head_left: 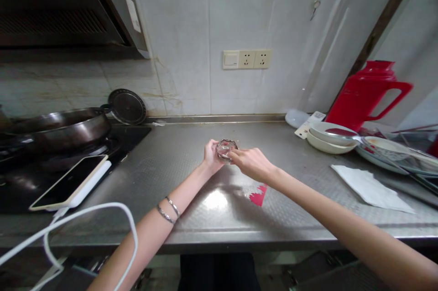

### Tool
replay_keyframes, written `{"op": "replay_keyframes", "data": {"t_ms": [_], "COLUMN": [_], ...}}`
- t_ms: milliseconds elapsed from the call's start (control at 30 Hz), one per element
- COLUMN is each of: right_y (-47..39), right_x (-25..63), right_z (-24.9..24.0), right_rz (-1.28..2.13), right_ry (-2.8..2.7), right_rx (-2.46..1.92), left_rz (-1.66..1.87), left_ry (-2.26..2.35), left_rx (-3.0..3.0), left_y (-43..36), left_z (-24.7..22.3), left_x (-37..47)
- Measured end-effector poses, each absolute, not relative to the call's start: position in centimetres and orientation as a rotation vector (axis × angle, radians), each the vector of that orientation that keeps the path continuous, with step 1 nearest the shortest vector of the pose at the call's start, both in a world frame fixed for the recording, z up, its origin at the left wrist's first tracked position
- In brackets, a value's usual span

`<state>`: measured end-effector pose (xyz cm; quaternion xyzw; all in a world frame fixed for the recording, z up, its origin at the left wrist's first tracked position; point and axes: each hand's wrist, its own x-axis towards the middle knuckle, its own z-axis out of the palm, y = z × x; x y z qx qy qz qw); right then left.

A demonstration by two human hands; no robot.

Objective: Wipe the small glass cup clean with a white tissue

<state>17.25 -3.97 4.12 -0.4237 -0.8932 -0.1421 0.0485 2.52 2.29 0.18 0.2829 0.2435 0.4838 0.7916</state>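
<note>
My left hand (pixel 212 154) is wrapped around a small round clear glass dish (pixel 226 148) with a shiny, uneven rim, held above the steel counter. From the other side, my right hand (pixel 251 161) reaches to it, fingers pressed together at the near right part of the rim. Whether those fingertips pinch the rim or something small inside is too small to tell. On the counter below my right wrist lies a torn red scrap (pixel 258 195) with a ragged edge.
A phone (pixel 70 181) with a white cable (pixel 126 211) lies at the left by a steel pan (pixel 65 129) on the stove. At the right are stacked bowls (pixel 330 141), a red thermos (pixel 366 95), and a white paper sheet (pixel 371 188). The steel counter (pixel 178 140) runs between.
</note>
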Motion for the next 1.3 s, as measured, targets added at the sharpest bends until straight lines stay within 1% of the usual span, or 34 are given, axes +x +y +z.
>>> {"op": "replay_keyframes", "data": {"t_ms": [167, 233, 300, 433, 533, 733, 900, 1000, 1100, 1300], "right_y": [-2.9, -2.3, -1.6, -1.0, -1.4, -4.1, -5.0, -4.8, -4.1, -2.9], "right_x": [18.9, 19.0, 19.1, 19.0, 18.3, 14.9, 13.3, 13.9, 15.5, 18.9], "right_z": [6.1, 6.5, 6.5, 5.8, 4.6, 2.0, 1.7, 2.2, 3.4, 7.0], "right_rz": [-0.584, -0.649, -0.692, -0.716, -0.686, -0.388, -0.224, -0.173, -0.129, -0.314], "right_ry": [-2.974, -3.016, -3.034, -2.947, -2.813, -2.467, -2.304, -2.340, -2.471, -2.910], "right_rx": [-0.822, -0.733, -0.708, -0.752, -0.866, -1.343, -1.527, -1.528, -1.427, -1.076], "left_rz": [0.786, 0.716, 0.734, 0.937, 1.081, 1.156, 1.225, 1.232, 1.178, 0.921], "left_ry": [0.509, 0.510, 0.531, 0.616, 0.673, 0.642, 0.655, 0.627, 0.525, 0.492], "left_rx": [0.646, 0.649, 0.632, 0.577, 0.541, 0.557, 0.510, 0.456, 0.474, 0.538], "left_y": [2.5, 2.5, 2.5, 2.6, 2.5, 1.8, 1.3, 1.4, 1.6, 2.0], "left_z": [0.3, 0.3, 0.1, 0.1, 0.5, 1.1, 1.0, 0.9, 0.8, 0.6], "left_x": [1.2, 1.1, 1.3, 2.0, 2.3, 2.5, 2.6, 2.8, 2.7, 1.8]}}
